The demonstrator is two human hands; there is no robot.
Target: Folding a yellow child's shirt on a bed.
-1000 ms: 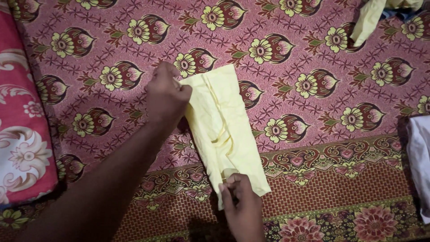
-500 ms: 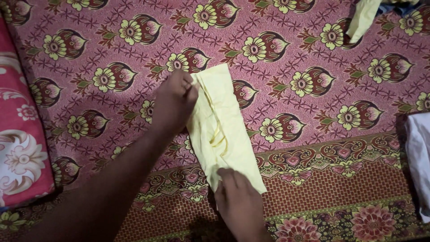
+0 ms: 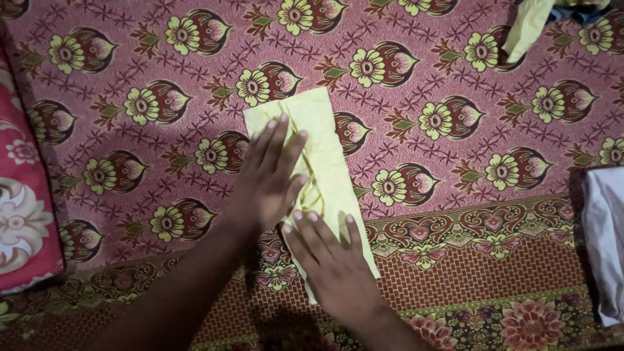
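A pale yellow cloth [image 3: 324, 153], folded into a long narrow strip, lies on a maroon bedsheet [image 3: 422, 84] with a flower print. My left hand [image 3: 268, 177] rests flat on the strip's left side, fingers spread and pointing away from me. My right hand [image 3: 329, 261] lies flat on the strip's near end, fingers apart. Both palms press on the cloth and hide its near left part. Neither hand grips anything.
A second yellow cloth [image 3: 525, 27] lies at the far right corner. A white cloth [image 3: 606, 240] sits at the right edge. A red flowered pillow [image 3: 23, 214] lies along the left edge. The sheet's patterned border [image 3: 494, 286] runs along the near side.
Both hands let go of the cloth's edges and opened flat on top of it. The left hand came down from the far corner; the right hand slid up onto the near end.
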